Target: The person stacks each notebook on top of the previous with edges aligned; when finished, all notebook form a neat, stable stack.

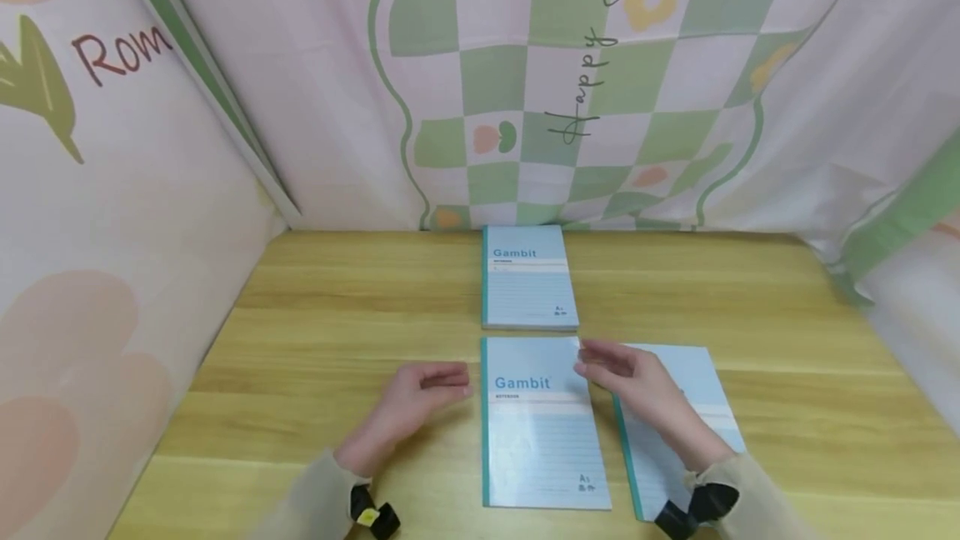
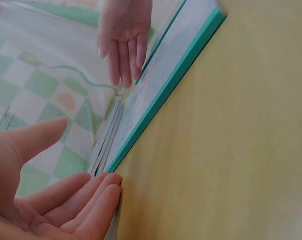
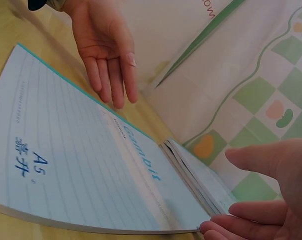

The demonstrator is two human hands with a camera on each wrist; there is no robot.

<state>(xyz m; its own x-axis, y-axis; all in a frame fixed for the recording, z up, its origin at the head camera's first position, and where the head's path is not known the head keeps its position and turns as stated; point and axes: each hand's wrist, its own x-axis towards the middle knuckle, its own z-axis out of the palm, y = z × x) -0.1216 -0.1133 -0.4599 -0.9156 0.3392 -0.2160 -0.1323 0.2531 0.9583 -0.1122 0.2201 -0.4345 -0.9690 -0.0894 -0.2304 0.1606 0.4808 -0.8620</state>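
Note:
A light blue Gambit notebook [image 1: 542, 440] with a teal spine lies flat in the middle of the table. My left hand [image 1: 408, 407] is just left of its spine, fingers straight and holding nothing; in the head view a small gap separates them. At the notebook's upper right corner is my right hand [image 1: 641, 390], with extended fingers that seem to touch the edge in the right wrist view [image 3: 255, 200]. Beneath my right wrist lies another blue notebook [image 1: 693, 369], partly hidden by that hand and sleeve.
Behind the middle notebook sits a stack of Gambit notebooks [image 1: 528, 290], close to the back curtain [image 1: 495, 82]. Fabric printed with flowers [image 1: 75, 232] hangs along the left side. All the notebooks rest on a wood-grain table [image 1: 315, 323].

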